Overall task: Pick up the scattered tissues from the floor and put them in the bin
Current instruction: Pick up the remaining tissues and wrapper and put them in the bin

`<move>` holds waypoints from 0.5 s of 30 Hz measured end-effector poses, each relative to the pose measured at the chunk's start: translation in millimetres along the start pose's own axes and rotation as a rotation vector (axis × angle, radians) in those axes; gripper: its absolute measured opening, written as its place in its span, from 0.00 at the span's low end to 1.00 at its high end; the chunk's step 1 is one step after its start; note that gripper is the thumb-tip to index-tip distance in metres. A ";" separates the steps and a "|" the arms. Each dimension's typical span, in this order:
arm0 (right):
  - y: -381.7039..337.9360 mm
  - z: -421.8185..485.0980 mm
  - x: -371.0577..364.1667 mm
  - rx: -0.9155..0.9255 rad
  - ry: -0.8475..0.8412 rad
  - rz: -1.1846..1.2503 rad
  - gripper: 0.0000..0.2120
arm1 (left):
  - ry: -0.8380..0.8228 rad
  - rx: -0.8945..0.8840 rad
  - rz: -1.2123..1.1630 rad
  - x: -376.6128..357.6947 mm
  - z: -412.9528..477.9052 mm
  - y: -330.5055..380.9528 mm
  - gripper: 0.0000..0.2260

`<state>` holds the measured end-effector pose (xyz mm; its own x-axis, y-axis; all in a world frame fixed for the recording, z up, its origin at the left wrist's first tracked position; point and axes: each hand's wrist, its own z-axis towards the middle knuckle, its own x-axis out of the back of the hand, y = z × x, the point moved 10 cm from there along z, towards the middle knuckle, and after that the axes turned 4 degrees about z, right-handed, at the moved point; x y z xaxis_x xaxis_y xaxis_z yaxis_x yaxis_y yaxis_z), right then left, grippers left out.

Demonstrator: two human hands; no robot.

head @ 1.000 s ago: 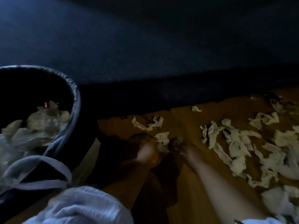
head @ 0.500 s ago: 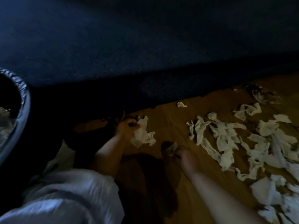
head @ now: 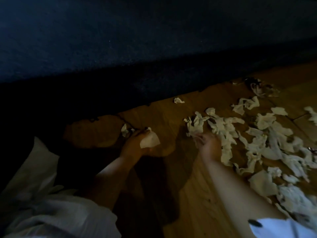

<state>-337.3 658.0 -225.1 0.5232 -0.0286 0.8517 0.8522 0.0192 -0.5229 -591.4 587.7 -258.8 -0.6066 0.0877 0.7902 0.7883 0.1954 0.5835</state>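
We find the left hand [head: 135, 143] clenched on a white tissue [head: 149, 141], a second scrap [head: 124, 130] just beyond its fingers. The right hand [head: 208, 145] is blurred; it appears to grasp a strip [head: 194, 127] of the scattered tissues [head: 267, 143] spreading rightward. The floor [head: 197, 200] left of both hands lies in shadow.

both forearms are bare from the elbow down, and the left hand [head: 135, 145] and right hand [head: 210, 146] wear no gloves. a loose, pale white sleeve [head: 56, 219] with soft folds and creases covers the upper left arm, and a corner of the same light cloth shows at the right arm [head: 281, 228]. a small dark oval mark [head: 255, 222] sits on that right cloth; the dim light hides what it is.
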 end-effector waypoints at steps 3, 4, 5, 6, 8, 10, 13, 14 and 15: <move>12.8 24.8 -5.9 -0.053 -0.114 0.055 0.11 | 0.041 -0.005 0.067 2.2 -11.8 4.1 0.20; 13.2 27.1 -18.3 -0.064 -0.207 0.034 0.10 | 0.032 -0.005 0.091 0.8 -13.5 7.0 0.18; 12.0 24.6 -31.2 -0.077 -0.309 -0.002 0.10 | 0.025 0.007 0.080 -0.2 -15.4 8.6 0.16; 10.4 20.7 -39.7 -0.096 -0.367 -0.023 0.10 | 0.010 0.031 0.038 -1.0 -17.3 10.8 0.14; 5.6 11.9 -43.5 -0.078 -0.363 -0.016 0.10 | -0.017 0.101 -0.108 -5.1 -21.9 11.4 0.11; -2.1 1.8 -33.1 -0.044 -0.278 0.025 0.10 | 0.014 0.162 -0.295 -7.1 -24.7 7.2 0.08; 4.9 -10.1 -7.7 -0.062 -0.079 0.092 0.16 | 0.002 0.290 -0.521 -12.7 -29.8 3.7 0.08; 13.0 -10.2 6.9 -0.109 0.022 0.164 0.21 | 0.004 0.304 -0.515 -12.9 -29.9 4.6 0.09; 29.8 -5.6 17.5 -0.172 0.097 0.176 0.24 | 0.011 0.308 -0.518 -13.2 -29.4 5.5 0.10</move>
<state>-302.7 652.5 -226.0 0.6542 -0.1362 0.7439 0.7312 -0.1374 -0.6682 -576.1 559.0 -260.5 -0.9014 -0.1045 0.4203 0.3229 0.4845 0.8130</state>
